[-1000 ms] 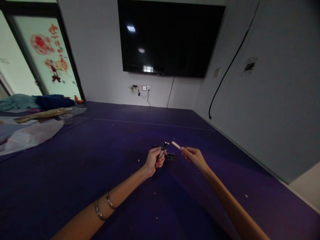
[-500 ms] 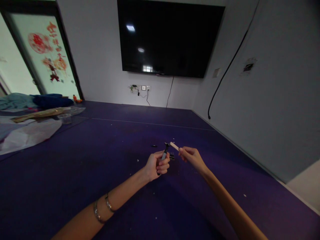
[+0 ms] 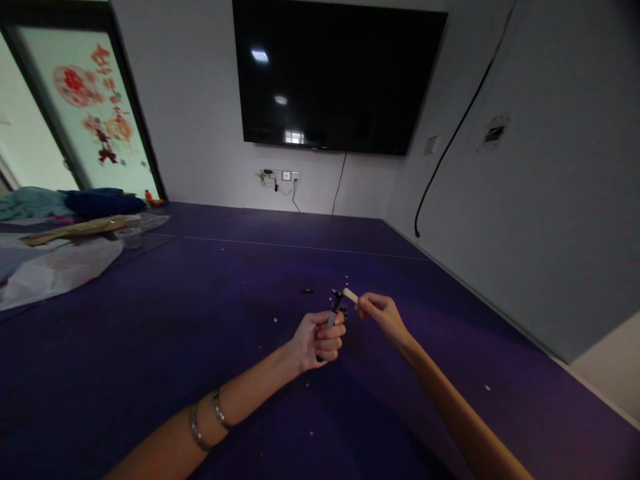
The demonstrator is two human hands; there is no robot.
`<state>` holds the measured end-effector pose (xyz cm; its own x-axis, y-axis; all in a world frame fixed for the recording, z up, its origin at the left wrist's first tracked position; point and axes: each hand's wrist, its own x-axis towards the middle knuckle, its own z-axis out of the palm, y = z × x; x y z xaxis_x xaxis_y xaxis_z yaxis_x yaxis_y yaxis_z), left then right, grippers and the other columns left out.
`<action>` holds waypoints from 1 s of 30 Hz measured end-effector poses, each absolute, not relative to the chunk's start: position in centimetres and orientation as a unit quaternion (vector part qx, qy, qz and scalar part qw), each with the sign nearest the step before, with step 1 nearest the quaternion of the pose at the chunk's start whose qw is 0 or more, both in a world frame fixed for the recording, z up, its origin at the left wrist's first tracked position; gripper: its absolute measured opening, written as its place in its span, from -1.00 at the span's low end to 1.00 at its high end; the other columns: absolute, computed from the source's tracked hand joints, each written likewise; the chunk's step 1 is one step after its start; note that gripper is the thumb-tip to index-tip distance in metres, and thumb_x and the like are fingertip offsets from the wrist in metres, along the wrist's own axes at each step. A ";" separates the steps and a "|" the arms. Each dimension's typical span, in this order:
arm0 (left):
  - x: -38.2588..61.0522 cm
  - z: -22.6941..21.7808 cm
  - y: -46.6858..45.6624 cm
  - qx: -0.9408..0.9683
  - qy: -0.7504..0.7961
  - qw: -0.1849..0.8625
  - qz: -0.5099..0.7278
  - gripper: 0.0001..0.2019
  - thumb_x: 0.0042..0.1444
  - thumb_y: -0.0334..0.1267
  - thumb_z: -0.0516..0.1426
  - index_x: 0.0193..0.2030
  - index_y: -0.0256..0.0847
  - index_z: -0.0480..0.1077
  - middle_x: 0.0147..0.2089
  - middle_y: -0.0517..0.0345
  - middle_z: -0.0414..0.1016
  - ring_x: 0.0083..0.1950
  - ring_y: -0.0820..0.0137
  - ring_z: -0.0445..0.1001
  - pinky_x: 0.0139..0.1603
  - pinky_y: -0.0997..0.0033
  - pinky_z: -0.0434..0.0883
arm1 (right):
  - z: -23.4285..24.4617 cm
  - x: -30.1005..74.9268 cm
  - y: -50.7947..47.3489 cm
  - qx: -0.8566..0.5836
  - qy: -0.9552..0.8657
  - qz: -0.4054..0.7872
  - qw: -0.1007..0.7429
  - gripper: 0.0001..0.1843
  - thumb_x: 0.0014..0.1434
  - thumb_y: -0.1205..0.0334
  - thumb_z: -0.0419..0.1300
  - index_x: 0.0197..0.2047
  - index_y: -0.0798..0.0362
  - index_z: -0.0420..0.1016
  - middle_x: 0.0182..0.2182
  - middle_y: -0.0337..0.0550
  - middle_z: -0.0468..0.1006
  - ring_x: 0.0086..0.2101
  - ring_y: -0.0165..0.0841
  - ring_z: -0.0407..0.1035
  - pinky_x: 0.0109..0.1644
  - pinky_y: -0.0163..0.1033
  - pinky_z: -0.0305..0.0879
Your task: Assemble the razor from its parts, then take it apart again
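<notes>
Head view: left hand closed round a razor-like tool, right hand pinching a pale stick, both held above the floor, stick tip at or just beside the tool's head, so work seems under way, nothing visibly finished.

Dim room, grey walls, purple floor
Black television on the back wall, red-decorated glass door at left
</notes>
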<state>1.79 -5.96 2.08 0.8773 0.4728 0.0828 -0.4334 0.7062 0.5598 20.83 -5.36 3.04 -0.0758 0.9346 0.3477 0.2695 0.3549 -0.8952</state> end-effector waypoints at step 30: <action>1.6 1.8 -3.4 0.352 0.150 0.827 0.412 -0.80 0.08 -0.28 -0.01 -0.53 -0.26 0.22 -0.72 0.40 -0.10 -0.75 0.64 -0.22 -0.79 0.66 -0.12 | 8.3 16.0 -10.1 -0.288 -0.356 0.730 0.508 -0.72 0.05 0.09 0.21 -0.19 0.01 0.34 -0.65 -0.45 0.17 -0.74 -0.67 -0.20 -0.74 -0.53 -0.33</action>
<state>1.56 -3.44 1.78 0.6165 0.7862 0.0421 -0.5756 0.4136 0.7055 16.01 -10.14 8.27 -0.3187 0.9460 -0.0592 -0.5358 -0.2313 -0.8120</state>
